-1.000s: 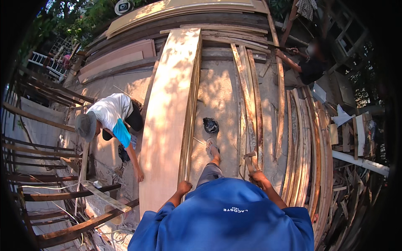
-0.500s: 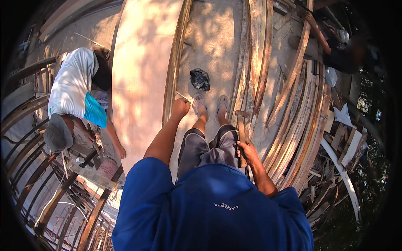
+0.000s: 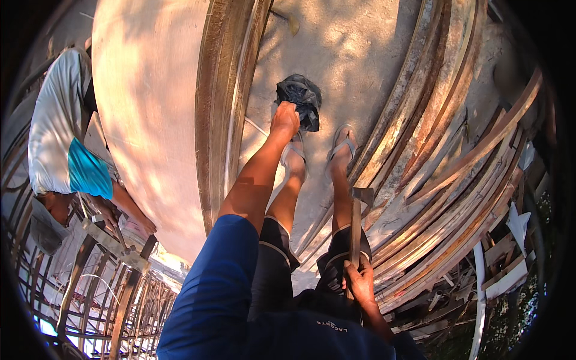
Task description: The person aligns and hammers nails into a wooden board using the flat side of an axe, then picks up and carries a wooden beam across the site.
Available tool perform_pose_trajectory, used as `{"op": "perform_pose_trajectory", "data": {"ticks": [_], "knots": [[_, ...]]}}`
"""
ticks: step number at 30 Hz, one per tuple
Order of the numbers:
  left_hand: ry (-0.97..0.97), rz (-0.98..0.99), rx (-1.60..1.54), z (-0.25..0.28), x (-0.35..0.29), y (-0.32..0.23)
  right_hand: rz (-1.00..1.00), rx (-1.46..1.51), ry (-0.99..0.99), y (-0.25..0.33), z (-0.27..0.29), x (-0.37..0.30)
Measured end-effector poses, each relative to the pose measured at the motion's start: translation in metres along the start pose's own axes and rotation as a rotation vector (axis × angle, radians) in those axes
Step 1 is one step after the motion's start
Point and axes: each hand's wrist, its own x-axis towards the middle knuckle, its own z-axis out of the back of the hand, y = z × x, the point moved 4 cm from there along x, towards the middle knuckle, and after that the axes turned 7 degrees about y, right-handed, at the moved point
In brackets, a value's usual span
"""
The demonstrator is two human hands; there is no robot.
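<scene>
Plywood (image 3: 153,114) spans the left, a co-worker (image 3: 57,141) bent beside it. Centre, the left hand (image 3: 284,119) reaches down, fingers closed on a dark plastic bag (image 3: 300,99) lying on the ground by the sandalled feet (image 3: 318,156). Right hand (image 3: 360,279) grips a hammer (image 3: 356,225) by its handle.

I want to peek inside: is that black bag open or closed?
Cannot tell. The black bag lies crumpled on the ground with the left hand at it; no opening shows.
</scene>
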Motion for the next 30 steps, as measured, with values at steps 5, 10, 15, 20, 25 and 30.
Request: {"op": "perform_pose_trajectory", "data": {"ticks": [5, 10, 15, 20, 25, 30], "knots": [[0.052, 0.057, 0.055, -0.050, 0.044, 0.028, 0.023, 0.075, -0.029, 0.023, 0.012, 0.002], [0.219, 0.163, 0.241, -0.077, 0.055, 0.039, 0.023, -0.185, -0.045, 0.015, 0.040, 0.009], [-0.098, -0.003, 0.180, -0.077, 0.060, 0.030, -0.179, -0.266, -0.067, 0.029, 0.038, 0.005], [-0.140, -0.020, 0.165, -0.082, 0.068, 0.061, -0.192, -0.095, -0.046, 0.065, 0.027, 0.008], [0.101, 0.240, 0.086, -0.085, 0.071, 0.046, -0.212, -0.075, -0.091, 0.055, 0.030, 0.008], [0.014, 0.165, 0.091, -0.058, 0.057, 0.031, -0.098, -0.147, -0.097, 0.063, 0.023, 0.012]]}}
